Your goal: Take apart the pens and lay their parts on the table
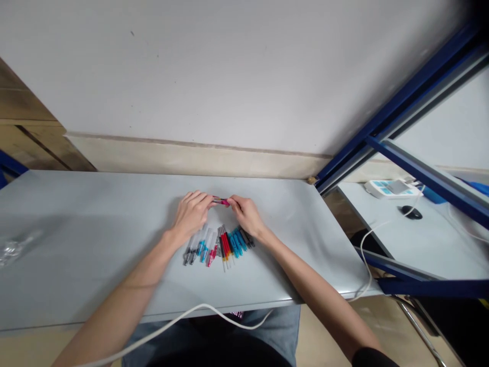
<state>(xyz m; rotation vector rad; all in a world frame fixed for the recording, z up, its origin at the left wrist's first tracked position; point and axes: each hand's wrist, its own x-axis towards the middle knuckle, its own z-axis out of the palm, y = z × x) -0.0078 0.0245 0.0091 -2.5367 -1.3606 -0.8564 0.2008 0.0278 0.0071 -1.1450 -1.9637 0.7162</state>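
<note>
Above the middle of the desk, my left hand [192, 211] and my right hand [247, 214] meet fingertip to fingertip, both closed on a slim pink pen [223, 202]. Its pink part lies by my right fingers, and a thin dark length runs to my left fingers. Just below my hands lies a fanned row of pen parts. Clear pen barrels [201, 245] with black, blue and pink ends are at its left. Red and dark ink refills [225, 242] occupy the middle. Blue pen pieces [237, 242] and dark pen pieces [248, 238] finish the row at the right.
Crumpled clear plastic [13, 250] lies at the left of the grey desk [95, 265]. A white cable [206, 307] crosses the front edge. To the right, beyond a blue metal frame [420, 163], another table holds a white device [393, 188] and a black mouse [411, 212].
</note>
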